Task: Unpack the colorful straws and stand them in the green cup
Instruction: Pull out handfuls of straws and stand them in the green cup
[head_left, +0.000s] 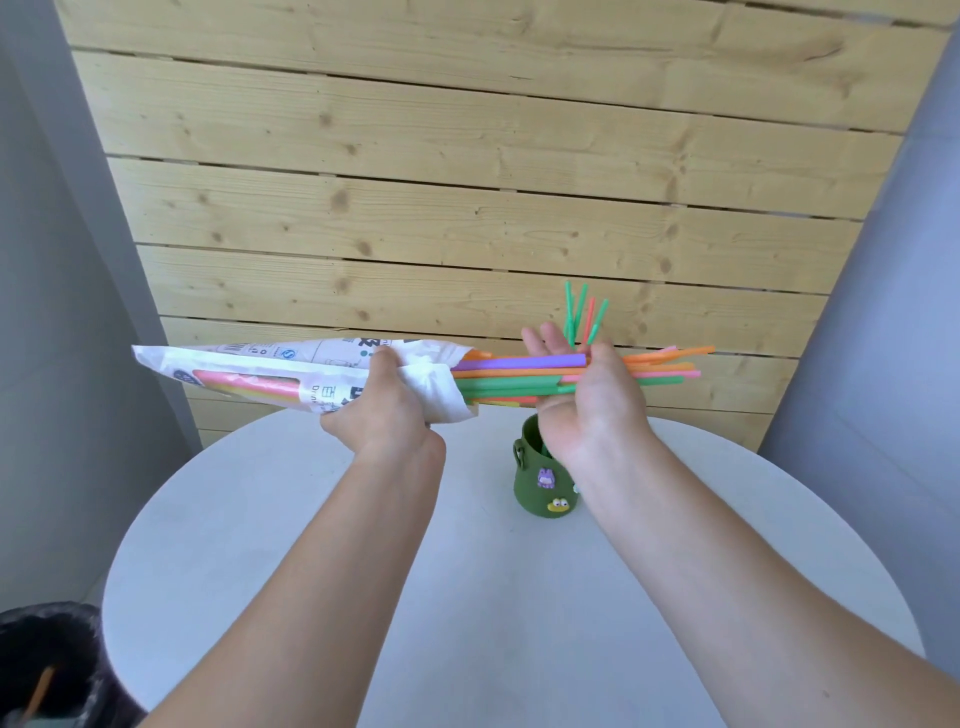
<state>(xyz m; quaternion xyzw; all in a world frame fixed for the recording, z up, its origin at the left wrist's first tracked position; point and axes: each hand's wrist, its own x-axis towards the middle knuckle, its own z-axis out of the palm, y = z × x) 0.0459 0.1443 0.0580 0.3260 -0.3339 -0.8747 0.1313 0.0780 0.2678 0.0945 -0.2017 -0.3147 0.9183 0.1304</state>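
My left hand (382, 402) grips a white printed straw package (270, 371), held level above the table's far edge. A bundle of colorful straws (519, 374), purple, orange, green and pink, sticks out of its open right end. My right hand (592, 395) is around that bundle; its thumb presses the straws while its fingers show straight behind them. The green cup (540, 480) with small cartoon stickers stands on the table right under my right wrist. A few straws (579, 314), green and one red, rise from behind my right hand, seemingly standing in the cup.
The round white table (467, 597) fills the lower view. A wooden plank wall (467, 182) stands close behind it. A black bin (47, 670) with a bag liner sits at the lower left beside the table.
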